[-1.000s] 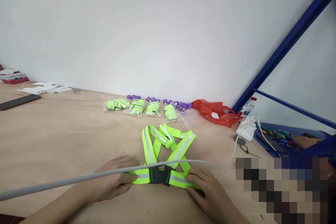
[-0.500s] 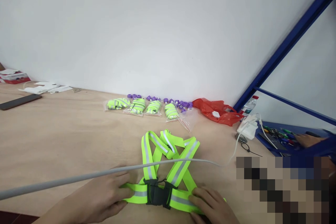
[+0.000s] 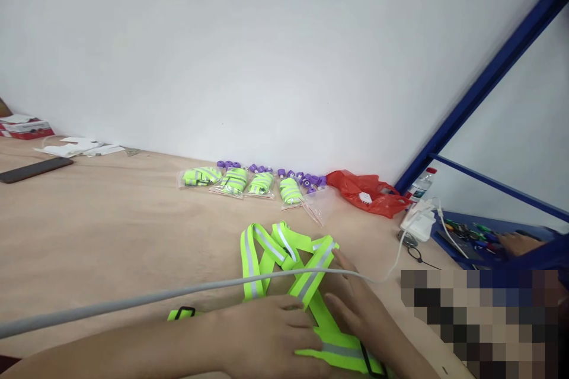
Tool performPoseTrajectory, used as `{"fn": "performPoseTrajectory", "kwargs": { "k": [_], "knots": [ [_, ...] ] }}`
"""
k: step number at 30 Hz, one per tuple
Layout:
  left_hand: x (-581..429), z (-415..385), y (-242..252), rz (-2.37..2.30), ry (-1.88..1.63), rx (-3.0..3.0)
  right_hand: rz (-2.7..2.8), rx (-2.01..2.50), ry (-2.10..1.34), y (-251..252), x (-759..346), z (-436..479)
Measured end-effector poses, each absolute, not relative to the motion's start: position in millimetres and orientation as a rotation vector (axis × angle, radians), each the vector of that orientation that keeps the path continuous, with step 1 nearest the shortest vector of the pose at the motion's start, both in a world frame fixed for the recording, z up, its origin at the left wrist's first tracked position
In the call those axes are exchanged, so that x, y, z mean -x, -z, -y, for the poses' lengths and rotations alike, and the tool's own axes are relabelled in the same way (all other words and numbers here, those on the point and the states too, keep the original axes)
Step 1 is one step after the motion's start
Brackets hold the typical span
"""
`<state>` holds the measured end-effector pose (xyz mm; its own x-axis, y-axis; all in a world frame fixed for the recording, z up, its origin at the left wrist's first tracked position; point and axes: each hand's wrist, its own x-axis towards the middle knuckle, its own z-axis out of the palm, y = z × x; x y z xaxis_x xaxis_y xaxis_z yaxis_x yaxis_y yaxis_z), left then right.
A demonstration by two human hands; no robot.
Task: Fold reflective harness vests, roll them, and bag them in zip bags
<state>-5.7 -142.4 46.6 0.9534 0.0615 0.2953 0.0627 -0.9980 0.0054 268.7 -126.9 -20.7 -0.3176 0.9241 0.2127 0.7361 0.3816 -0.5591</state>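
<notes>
A neon-yellow reflective harness point(image 3: 344, 348) with grey stripes lies in front of me, its shoulder straps crossing and looped at the top. My left hand point(image 3: 267, 337) reaches across the front, its fingers closed on the lower waist strap; its arm hides the black buckle. Fingers spread, my right hand point(image 3: 355, 302) is at the right-hand shoulder strap, its fingertips near the top bend. A black slider point(image 3: 184, 312) on the strap end shows beyond my left forearm, and another lies under my right wrist.
Several bagged harnesses point(image 3: 233, 180) line the wall beside purple pieces point(image 3: 306, 180) and a red plastic bag point(image 3: 368, 192). A bottle point(image 3: 421, 185) and a white charger point(image 3: 418, 222) stand at right. A grey cable point(image 3: 178, 295) crosses above the harness. A phone point(image 3: 35, 170) lies left.
My left hand has moved right, from the left end of the waist strap across the buckle. My right hand has left the waist strap and gone up to the shoulder strap.
</notes>
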Motion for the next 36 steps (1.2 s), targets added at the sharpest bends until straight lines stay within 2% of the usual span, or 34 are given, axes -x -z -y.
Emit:
{"fn": "performPoseTrajectory", "kwargs": {
  "k": [7,14,27,32,36],
  "knots": [
    [-23,133,10,0.033,0.478,3.024,1.825,1.538,-0.578,9,-273,55],
    [-21,130,16,0.066,0.483,2.954,1.993,1.61,-0.56,11,-277,7],
    [-31,123,60,0.132,0.537,2.885,2.174,1.739,-0.785,-1,-263,21],
    [-30,121,64,0.105,0.55,2.922,2.137,1.541,-0.938,-6,-254,28],
    [-30,122,70,0.122,0.515,2.92,2.071,1.488,-0.908,-8,-247,31]
  ]
}}
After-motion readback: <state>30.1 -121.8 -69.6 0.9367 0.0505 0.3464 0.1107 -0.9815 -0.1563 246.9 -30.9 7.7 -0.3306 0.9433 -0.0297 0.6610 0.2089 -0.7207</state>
